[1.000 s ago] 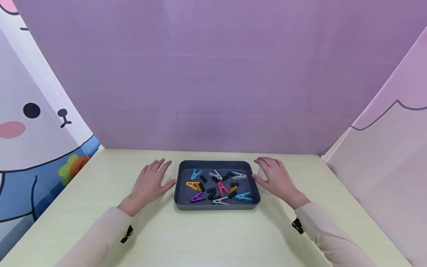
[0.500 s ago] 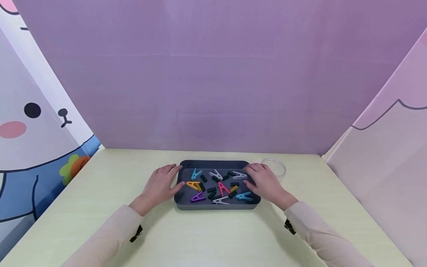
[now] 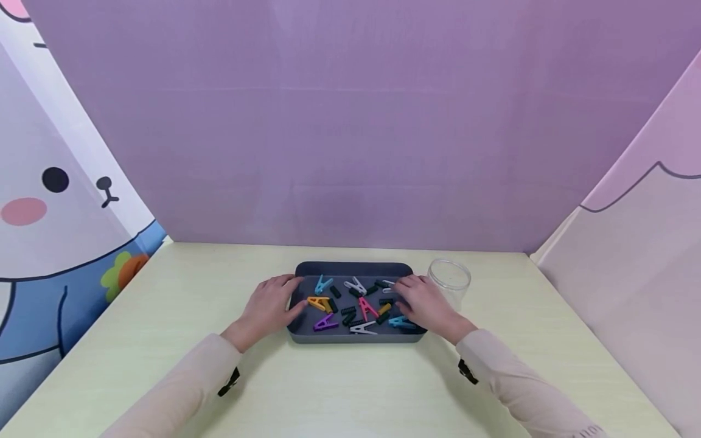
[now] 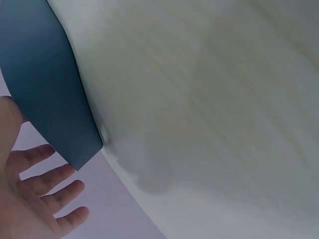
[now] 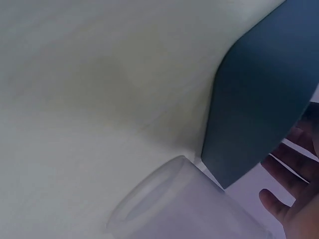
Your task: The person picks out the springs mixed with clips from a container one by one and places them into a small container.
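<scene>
I see the left hand (image 3: pixel 269 307) at the left rim of the dark tray (image 3: pixel 356 339), the right hand (image 3: pixel 429 302) over its right end, fingers spread, pinching nothing. Its walls likely corral the clips (image 3: pixel 367 308) and ridged pieces (image 3: pixel 348 311) inside; a clear cup (image 5: pixel 197 214) stands beside its right.

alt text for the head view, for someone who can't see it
A person's left hand and right hand reach over opposite sides of a dark gray tray holding scattered colorful clothespins and small dark ridged pieces. The tray sits on a pale table, with a clear round container to its right and a purple backdrop behind.
</scene>
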`<state>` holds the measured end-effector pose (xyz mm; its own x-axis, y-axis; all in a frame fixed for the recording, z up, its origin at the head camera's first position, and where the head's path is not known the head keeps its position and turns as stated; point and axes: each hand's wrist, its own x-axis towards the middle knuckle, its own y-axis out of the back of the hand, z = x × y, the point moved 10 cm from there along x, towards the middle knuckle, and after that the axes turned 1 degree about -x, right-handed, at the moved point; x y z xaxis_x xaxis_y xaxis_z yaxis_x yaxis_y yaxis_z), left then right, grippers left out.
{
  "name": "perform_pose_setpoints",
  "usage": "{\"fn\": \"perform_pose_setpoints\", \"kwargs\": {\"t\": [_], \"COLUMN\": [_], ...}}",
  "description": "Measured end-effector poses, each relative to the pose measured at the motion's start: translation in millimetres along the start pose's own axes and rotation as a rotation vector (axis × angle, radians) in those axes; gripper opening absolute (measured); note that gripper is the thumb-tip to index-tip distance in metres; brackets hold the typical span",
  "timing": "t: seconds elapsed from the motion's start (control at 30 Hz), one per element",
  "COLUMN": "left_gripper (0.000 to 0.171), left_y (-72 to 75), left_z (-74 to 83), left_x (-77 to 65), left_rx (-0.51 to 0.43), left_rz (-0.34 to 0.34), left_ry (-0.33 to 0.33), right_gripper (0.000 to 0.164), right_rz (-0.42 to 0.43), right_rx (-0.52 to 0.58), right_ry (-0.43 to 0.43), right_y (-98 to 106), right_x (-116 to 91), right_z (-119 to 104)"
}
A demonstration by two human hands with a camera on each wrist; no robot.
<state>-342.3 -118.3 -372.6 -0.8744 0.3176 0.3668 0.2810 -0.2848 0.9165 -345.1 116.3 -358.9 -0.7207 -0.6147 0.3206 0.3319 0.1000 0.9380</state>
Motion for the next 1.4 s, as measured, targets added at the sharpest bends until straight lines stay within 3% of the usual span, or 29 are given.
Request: {"fn": "perform_pose_setpoints", "kwargs": {"t": [0.27,0.7,1.4], "left_gripper": [0.048,0.042,0.041], "left_y": [-2.4,-7.8,-10.8], "left_z": [-3.1,-2.7,-0.2], "left_x": [-0.7,-1.4,-3.6], "left_rx": [0.020,0.050,0.084], "left_rz": [0.004,-0.066,-0.071], "left_ry": [0.027,0.065,0.081], "right_gripper": [0.024,0.019,0.013], "right_rz": [-0.068,-0.062,-0.065], "right_rx": [0.028,0.049,0.104], "right_ry": [-0.006,0.041,0.058], "right_y": [-15,-24,-30], "right_x": [5,7,8], "right_z": [0,-7,-7]}}
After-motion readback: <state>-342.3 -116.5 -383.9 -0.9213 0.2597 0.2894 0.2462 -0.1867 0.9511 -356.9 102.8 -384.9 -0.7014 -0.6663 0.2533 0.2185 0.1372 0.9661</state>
